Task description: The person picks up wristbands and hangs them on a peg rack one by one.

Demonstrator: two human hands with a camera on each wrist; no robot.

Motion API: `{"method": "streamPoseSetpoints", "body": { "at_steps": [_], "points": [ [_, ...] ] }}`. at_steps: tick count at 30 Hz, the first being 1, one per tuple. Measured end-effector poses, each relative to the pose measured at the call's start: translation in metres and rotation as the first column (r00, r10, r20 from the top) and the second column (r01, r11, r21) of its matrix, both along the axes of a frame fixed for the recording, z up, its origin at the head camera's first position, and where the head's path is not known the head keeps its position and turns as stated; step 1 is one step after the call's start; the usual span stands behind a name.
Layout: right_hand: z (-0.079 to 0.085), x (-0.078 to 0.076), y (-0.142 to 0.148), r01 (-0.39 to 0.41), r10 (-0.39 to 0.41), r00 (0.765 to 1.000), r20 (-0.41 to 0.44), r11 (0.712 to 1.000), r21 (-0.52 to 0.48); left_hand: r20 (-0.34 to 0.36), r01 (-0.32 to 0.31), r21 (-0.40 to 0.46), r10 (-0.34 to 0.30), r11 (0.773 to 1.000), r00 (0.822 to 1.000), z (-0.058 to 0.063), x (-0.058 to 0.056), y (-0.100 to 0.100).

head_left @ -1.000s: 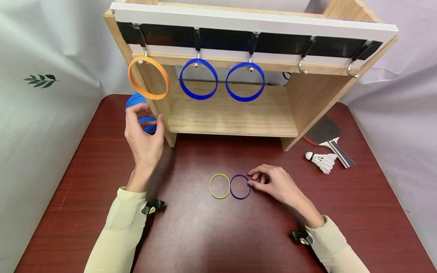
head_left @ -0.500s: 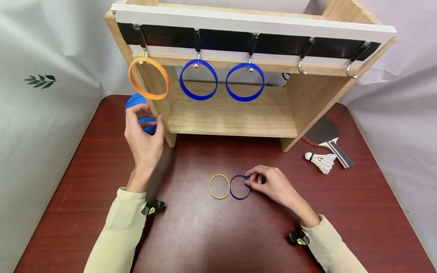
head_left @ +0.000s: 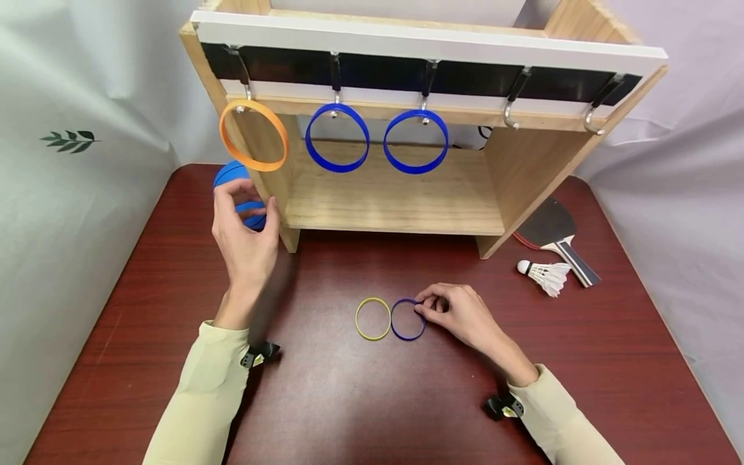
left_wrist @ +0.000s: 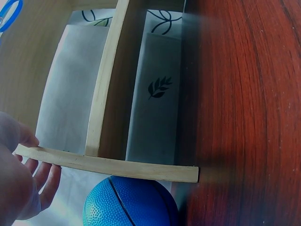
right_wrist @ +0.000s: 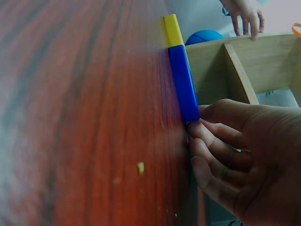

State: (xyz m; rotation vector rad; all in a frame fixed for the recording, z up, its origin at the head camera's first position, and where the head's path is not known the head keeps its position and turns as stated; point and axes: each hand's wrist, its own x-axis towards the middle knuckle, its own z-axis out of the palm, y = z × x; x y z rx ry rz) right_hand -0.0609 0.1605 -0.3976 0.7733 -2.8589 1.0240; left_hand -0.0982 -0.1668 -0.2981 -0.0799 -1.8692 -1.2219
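Note:
My left hand (head_left: 247, 239) grips the front edge of the wooden rack's left side panel (left_wrist: 127, 165), thumb inside and fingers outside. On the table, my right hand (head_left: 465, 313) pinches the right edge of a dark blue ring (head_left: 409, 338) between thumb and index finger. That ring lies flat, its left edge against a thin yellow ring (head_left: 373, 339). In the right wrist view the blue ring (right_wrist: 182, 82) appears edge-on, with the fingertips at its near end. An orange ring (head_left: 283, 132) and two blue rings, one left (head_left: 367, 135) and one right (head_left: 446, 139), hang from the rack's hooks.
Two bare metal hooks, one inner (head_left: 511, 116) and one outer (head_left: 593, 121), are at the rack's right. A blue ball (left_wrist: 129, 202) sits beyond its left panel. A table tennis paddle (head_left: 549, 223) and a shuttlecock (head_left: 546, 276) lie to the right on the dark red table (head_left: 349, 407).
My right hand has shifted slightly left, its thumb and index finger coming together over the blue ring's edge. My left hand has stayed on the panel.

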Motion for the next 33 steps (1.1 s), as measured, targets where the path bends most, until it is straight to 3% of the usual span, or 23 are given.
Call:
{"method": "streamPoseSetpoints", "body": {
  "at_steps": [16, 33],
  "points": [
    [-0.001, 0.0, 0.0, 0.03, -0.03, 0.999, -0.016, 0.999, 0.014, 0.005, 0.009, 0.009, -0.009, 1.0, 1.0, -0.002, 0.001, 0.0],
    [0.009, 0.005, 0.004, 0.02, -0.021, 0.996, -0.087, 1.0, -0.009, 0.02, 0.023, 0.015, -0.024, 1.0, 1.0, -0.001, 0.002, 0.001]
  ]
}}
